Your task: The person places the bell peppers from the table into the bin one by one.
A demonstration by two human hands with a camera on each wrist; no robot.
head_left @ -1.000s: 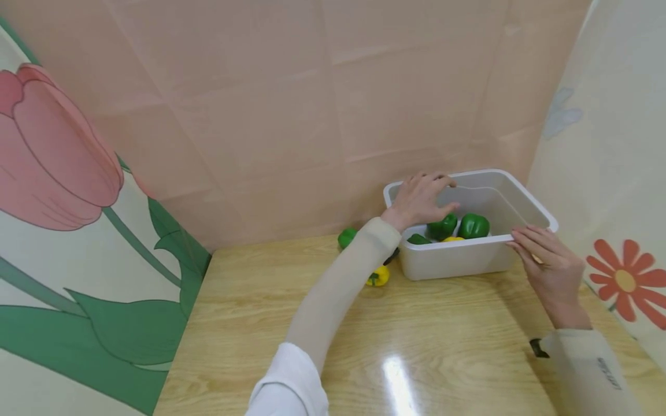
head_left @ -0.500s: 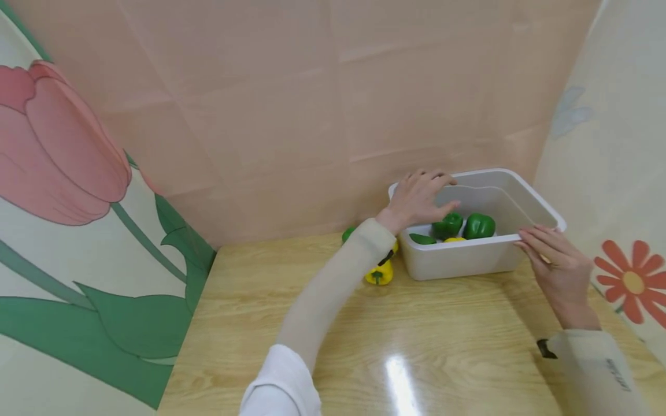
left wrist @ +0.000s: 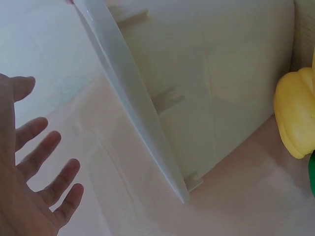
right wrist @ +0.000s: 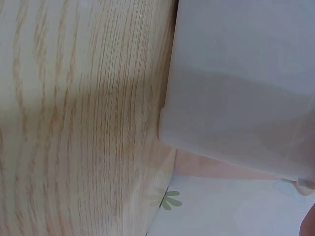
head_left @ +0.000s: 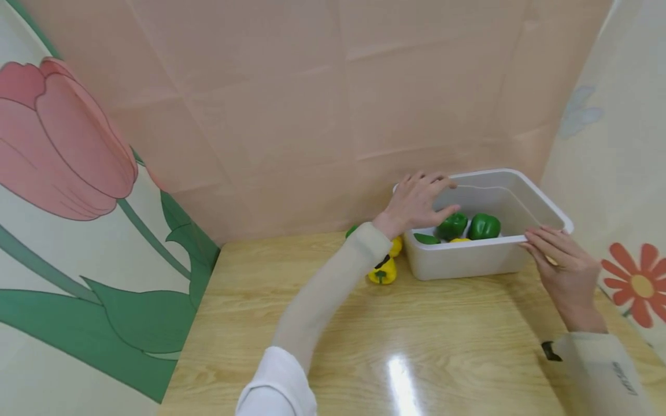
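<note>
In the head view a pale plastic bin [head_left: 468, 263] stands against the back wall, at the right of the wooden table. Two whole green bell peppers [head_left: 485, 226] show inside it, along with part of another green one [head_left: 426, 238] and a yellow piece [head_left: 460, 240]. Over the bin's left end hovers my left hand [head_left: 413, 205], fingers spread and holding nothing; the left wrist view has this hand [left wrist: 34, 191] apart from the rim. My right hand [head_left: 564, 263] pinches the rim at the front right corner, thumb under the lip.
Left of the bin, yellow bell peppers [head_left: 382, 273] and a green one [head_left: 351, 231] lie on the table [head_left: 291, 271], partly hidden by my left sleeve [head_left: 328, 294]. A pink sheet [head_left: 270, 144] covers the back wall; a flower-printed panel [head_left: 637, 190] closes the right side.
The head view has turned slightly left, so everything sits a little further right. My left hand has drifted slightly left against the bin, uncovering more of the yellow peppers. My right hand keeps its pinch.
</note>
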